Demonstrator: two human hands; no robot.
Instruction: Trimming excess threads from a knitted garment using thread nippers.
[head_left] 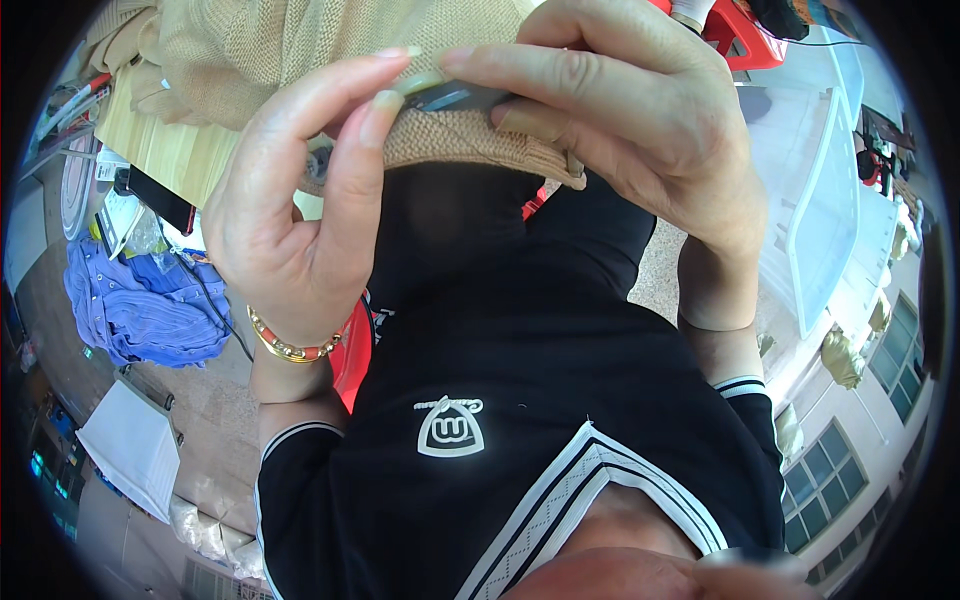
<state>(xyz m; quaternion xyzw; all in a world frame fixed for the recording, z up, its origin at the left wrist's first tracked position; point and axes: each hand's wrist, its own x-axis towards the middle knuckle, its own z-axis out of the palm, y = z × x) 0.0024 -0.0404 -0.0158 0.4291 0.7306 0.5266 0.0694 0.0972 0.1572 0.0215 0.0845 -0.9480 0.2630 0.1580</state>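
A beige knitted garment [300, 50] lies across the top of the view, with its ribbed edge [450, 140] curving toward my body. My left hand [290, 190] is closed at the left of this edge, thumb and forefinger tips close together on it. From the right, my right hand [650, 130] pinches the edge, thumb below and fingers above. Between the two hands shows a dark grey, partly see-through strip [455, 97] with pale bluish marks; its kind is unclear. The other fingers of both hands are partly hidden.
Left of the garment is a pale wooden board [165, 135] with a dark phone-like device [160, 200] near it. Blue-violet cloth [150, 300] is heaped below. A clear plastic bin [825, 210] stands at the right, and a red stool [745, 40] at the upper right.
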